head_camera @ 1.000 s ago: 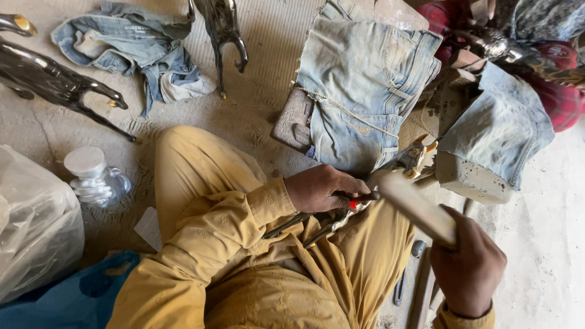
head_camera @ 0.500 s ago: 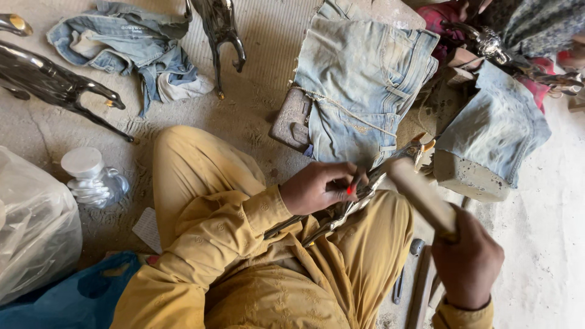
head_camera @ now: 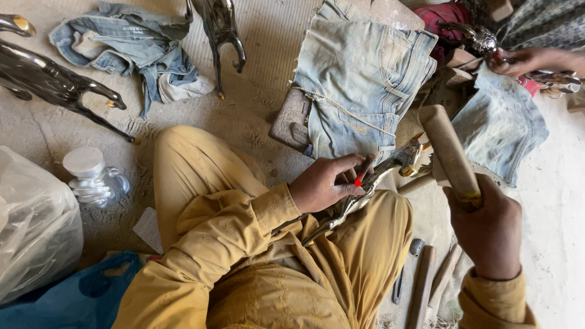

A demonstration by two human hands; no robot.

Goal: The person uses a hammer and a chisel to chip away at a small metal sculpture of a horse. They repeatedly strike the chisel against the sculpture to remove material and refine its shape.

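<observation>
My left hand (head_camera: 326, 183) grips a shiny metal piece (head_camera: 359, 195) that lies across my lap, with a small red-tipped tool pinched against it. My right hand (head_camera: 487, 228) is closed around a pale wooden mallet handle (head_camera: 450, 152), raised and tilted up toward the metal piece's far end (head_camera: 407, 159). I sit cross-legged in mustard-yellow clothes (head_camera: 256, 244). A worn denim cloth (head_camera: 359, 79) covers a block just beyond my hands.
Dark polished metal animal figures lie at the top left (head_camera: 52, 76) and top centre (head_camera: 220, 30). A crumpled denim rag (head_camera: 131, 49), a clear plastic jar (head_camera: 91, 180) and plastic bags (head_camera: 33, 225) are at left. Another person's hand (head_camera: 533, 61) works at top right. Tools (head_camera: 423, 283) lie by my right knee.
My right hand has drawn the mallet back and up, away from the metal piece. My left hand has shifted its grip slightly along the piece.
</observation>
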